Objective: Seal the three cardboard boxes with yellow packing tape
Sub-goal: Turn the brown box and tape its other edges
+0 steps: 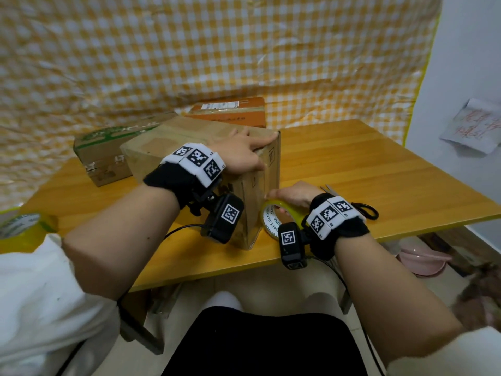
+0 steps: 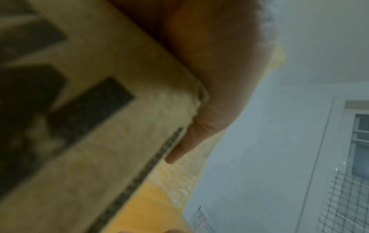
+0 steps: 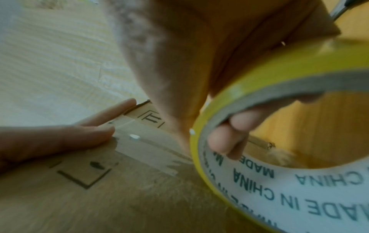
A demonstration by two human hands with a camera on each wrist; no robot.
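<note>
A plain brown cardboard box (image 1: 189, 139) stands on the wooden table (image 1: 366, 169) in front of me. My left hand (image 1: 244, 150) lies flat on its top near the right edge, fingers straight, pressing it down; the left wrist view shows the same box (image 2: 119, 141) close up and blurred. My right hand (image 1: 291, 196) grips a roll of yellow packing tape (image 1: 282, 215) against the box's right side face. In the right wrist view its fingers (image 3: 233, 130) curl through the roll (image 3: 279, 97). A strip of tape (image 3: 143, 146) lies on the box side.
Two more cardboard boxes sit behind: one with green print (image 1: 108, 147) at the left and an orange-brown one (image 1: 233, 112) with a white label. Scissors (image 1: 360, 207) lie on the table right of my right wrist. Another tape roll (image 1: 24, 223) sits at the far left.
</note>
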